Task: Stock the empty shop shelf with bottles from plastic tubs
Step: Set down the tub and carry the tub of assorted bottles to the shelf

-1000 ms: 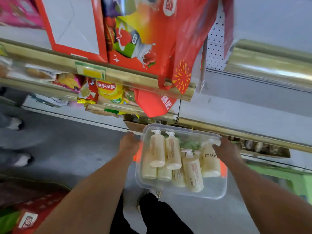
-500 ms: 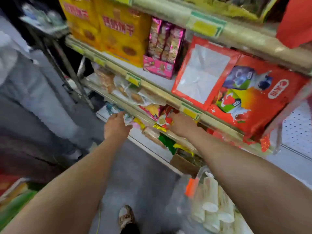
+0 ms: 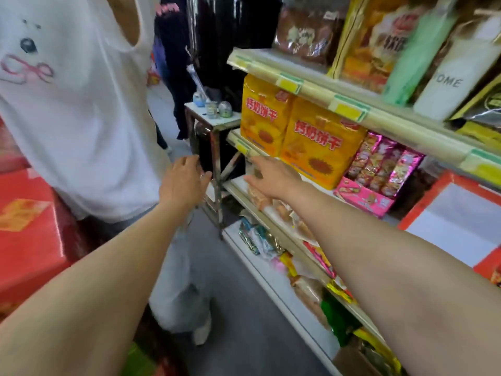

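Note:
Both my arms stretch forward along the aisle. My left hand (image 3: pixel 184 183) hangs in the air with its fingers loosely spread and nothing in it, close to a person in a white shirt (image 3: pixel 73 109). My right hand (image 3: pixel 271 176) is open too, palm down, next to the front edge of a stocked snack shelf (image 3: pixel 273 213). No tub and no bottles are in view.
The shelving on the right holds yellow biscuit bags (image 3: pixel 320 142), pink snack packs (image 3: pixel 379 169) and a red gift box (image 3: pixel 455 218). A small metal stand (image 3: pixel 214 147) with little jars stands ahead at the shelf's end. Red boxes (image 3: pixel 27 221) sit at the left.
A second ago both hands held a clear tub of cream bottles. They let go of it, the view swung left along the aisle, and both empty hands now reach forward.

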`<state>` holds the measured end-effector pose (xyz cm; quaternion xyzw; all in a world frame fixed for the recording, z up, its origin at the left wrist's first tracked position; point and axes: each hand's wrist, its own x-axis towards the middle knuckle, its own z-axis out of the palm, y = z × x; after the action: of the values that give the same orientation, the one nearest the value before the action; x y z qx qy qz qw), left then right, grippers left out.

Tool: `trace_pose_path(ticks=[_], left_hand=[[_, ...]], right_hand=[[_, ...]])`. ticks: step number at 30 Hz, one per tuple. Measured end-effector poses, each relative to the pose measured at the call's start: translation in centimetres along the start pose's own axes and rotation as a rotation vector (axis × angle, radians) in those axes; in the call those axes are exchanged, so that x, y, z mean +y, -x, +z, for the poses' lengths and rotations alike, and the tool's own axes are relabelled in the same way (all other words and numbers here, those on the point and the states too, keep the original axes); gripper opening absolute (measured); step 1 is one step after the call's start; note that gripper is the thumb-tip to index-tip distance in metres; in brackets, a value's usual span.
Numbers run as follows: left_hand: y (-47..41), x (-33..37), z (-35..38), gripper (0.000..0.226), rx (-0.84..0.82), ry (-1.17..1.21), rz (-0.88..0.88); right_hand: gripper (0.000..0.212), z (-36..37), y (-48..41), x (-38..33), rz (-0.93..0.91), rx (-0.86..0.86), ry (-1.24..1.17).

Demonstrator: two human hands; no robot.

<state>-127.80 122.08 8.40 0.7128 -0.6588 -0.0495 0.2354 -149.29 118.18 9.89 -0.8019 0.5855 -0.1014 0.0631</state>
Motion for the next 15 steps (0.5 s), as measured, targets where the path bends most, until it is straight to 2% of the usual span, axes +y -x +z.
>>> trace_pose_path(ticks=[7, 15], left_hand=[[-5.1, -1.6, -0.7, 0.054, 0.071, 0.038, -0.026], [-14.4, -2.1, 1.9, 0.054, 0.138, -0.018, -0.097]], right_hand=[[0.063, -1.1, -6.3, -2.3, -0.079, 0.012, 0.003], [0.061, -0.5, -16.9, -1.3, -0.137, 0.032, 0.017]])
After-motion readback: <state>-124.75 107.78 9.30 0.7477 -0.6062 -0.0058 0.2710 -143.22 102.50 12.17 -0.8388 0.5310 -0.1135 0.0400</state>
